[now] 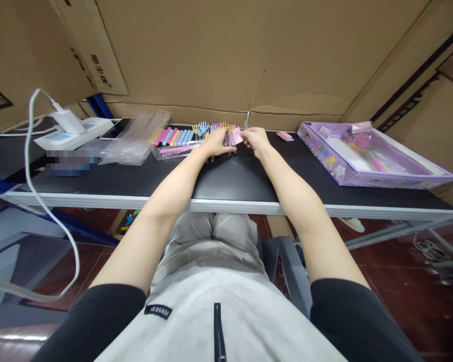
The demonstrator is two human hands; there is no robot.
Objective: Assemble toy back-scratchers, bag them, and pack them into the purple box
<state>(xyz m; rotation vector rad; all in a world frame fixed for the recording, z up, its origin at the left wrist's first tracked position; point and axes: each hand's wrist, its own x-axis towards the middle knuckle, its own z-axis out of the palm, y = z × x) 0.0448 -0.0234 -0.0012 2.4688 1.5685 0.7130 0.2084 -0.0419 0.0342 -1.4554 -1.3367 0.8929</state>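
Observation:
My left hand lies over the head of a long clear plastic bag, its fingers curled on the bag and the thumb out to the right. A pink stick shows inside the bag. My right hand pinches the right edge of a small pink printed card at the bag's end. Just behind is a row of pastel stick handles in pink, blue and yellow, with claw-like fingered ends. My left hand partly hides these ends.
Flat clear bags lie to the left, near a phone and a white power strip with a plugged-in cable. Another pink card lies right of my hands. A purple open box holds a bagged pink item. Cardboard stands behind.

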